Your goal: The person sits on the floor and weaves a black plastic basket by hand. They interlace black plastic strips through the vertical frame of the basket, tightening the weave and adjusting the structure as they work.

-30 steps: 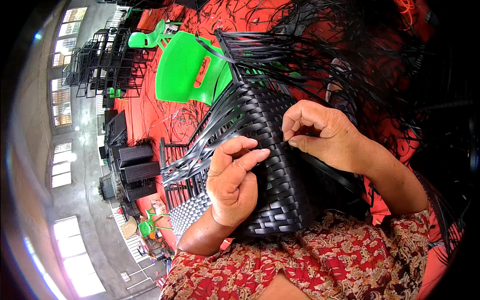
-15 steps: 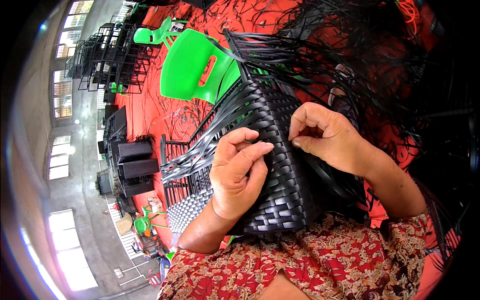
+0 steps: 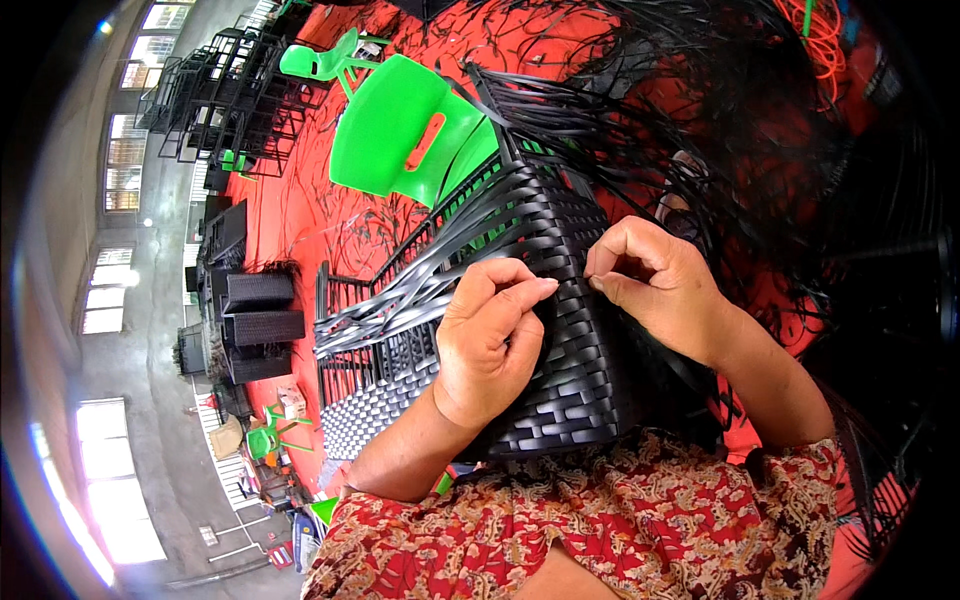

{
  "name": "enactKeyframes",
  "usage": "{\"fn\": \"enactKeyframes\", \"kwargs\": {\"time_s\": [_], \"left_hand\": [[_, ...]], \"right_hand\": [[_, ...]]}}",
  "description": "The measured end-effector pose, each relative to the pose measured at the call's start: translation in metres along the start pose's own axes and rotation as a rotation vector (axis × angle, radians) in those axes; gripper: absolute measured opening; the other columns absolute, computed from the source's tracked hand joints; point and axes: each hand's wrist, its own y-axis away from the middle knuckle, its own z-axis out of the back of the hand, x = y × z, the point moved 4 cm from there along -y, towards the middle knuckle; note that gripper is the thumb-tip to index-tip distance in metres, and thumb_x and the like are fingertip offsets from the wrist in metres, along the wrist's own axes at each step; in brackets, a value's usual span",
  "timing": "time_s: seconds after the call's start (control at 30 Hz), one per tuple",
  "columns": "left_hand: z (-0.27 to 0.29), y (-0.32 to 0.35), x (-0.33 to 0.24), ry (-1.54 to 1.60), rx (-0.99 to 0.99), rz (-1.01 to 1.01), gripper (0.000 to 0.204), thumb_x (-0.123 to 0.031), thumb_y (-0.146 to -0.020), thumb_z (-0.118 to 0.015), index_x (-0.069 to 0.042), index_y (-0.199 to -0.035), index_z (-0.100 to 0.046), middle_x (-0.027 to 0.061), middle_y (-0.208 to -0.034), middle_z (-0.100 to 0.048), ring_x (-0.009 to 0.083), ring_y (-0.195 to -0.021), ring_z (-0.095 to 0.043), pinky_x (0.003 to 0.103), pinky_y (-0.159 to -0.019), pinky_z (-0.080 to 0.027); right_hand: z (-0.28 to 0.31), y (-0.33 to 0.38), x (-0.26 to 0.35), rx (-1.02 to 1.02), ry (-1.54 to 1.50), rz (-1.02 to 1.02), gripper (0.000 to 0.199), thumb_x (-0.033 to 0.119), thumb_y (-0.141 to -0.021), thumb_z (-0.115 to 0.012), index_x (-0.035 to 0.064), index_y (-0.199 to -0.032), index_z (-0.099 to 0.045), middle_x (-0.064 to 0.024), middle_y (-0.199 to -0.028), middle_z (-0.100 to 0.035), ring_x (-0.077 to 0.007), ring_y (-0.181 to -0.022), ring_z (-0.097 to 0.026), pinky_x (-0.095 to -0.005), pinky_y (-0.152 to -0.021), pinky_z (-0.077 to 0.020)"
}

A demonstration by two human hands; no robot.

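A black woven frame (image 3: 560, 375) of flat plastic strips stands in front of me, its corner ridge running between my hands. My left hand (image 3: 490, 335) is closed in a pinch just above the left face of the weave, thumb and forefinger near the ridge. On the ridge's other side, my right hand (image 3: 660, 285) pinches close to the weave, fingers curled. Whatever lies between either hand's fingertips is too small or hidden to make out. Loose black strips (image 3: 400, 305) fan out from the unwoven left part, and more strips (image 3: 560, 105) trail from the far end.
A green plastic chair (image 3: 385, 130) stands just beyond the frame, with another green chair (image 3: 325, 60) behind it. Strip scraps litter the red floor (image 3: 330, 215). Stacked black metal frames (image 3: 225, 100) and dark woven pieces (image 3: 265, 325) stand at the left. An orange cord (image 3: 822, 50) lies far right.
Both hands stay pinched near the ridge. The left hand has shifted slightly right along with the weave, while the view has turned a little. The gap between the hands is somewhat smaller.
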Motion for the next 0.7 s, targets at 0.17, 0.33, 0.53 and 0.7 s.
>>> {"fn": "enactKeyframes", "kwargs": {"time_s": [0.17,0.33,0.53,0.7], "left_hand": [[-0.003,-0.004,-0.001,0.011,0.003,-0.029,0.031,0.012,-0.069,-0.055,-0.003,-0.092,-0.068,0.0087,-0.089,-0.058,0.0187,-0.079,-0.057,0.027,-0.069,-0.046],[0.000,0.004,0.000,-0.094,0.027,-0.083,0.034,0.012,-0.066,-0.056,-0.003,-0.094,-0.069,0.0084,-0.088,-0.057,0.0192,-0.076,-0.058,0.026,-0.065,-0.047],[-0.001,0.006,0.002,-0.072,0.077,-0.086,0.039,0.014,-0.064,-0.052,-0.003,-0.096,-0.068,0.0086,-0.089,-0.056,0.0198,-0.076,-0.058,0.026,-0.065,-0.047],[-0.003,0.006,0.005,-0.021,0.090,-0.064,0.042,0.014,-0.063,-0.048,-0.002,-0.097,-0.067,0.0104,-0.090,-0.057,0.0211,-0.080,-0.058,0.026,-0.068,-0.047]], "right_hand": [[0.001,0.000,0.001,-0.055,0.208,0.223,0.014,-0.006,-0.079,-0.062,0.0033,-0.083,-0.052,-0.0048,-0.081,-0.053,-0.0136,-0.075,-0.054,-0.0259,-0.068,-0.0451],[0.003,0.006,-0.003,-0.064,0.193,0.030,0.013,-0.004,-0.078,-0.064,0.0025,-0.086,-0.056,-0.0055,-0.082,-0.053,-0.0155,-0.077,-0.056,-0.0263,-0.069,-0.0463],[0.006,0.012,0.002,-0.073,0.291,0.109,0.015,-0.006,-0.077,-0.063,0.0021,-0.090,-0.060,-0.0078,-0.087,-0.057,-0.0188,-0.081,-0.058,-0.0284,-0.072,-0.0477],[0.005,0.021,0.009,-0.081,0.487,0.231,0.021,-0.009,-0.076,-0.061,0.0020,-0.094,-0.062,-0.0098,-0.092,-0.061,-0.0230,-0.086,-0.061,-0.0288,-0.073,-0.0481]]}}
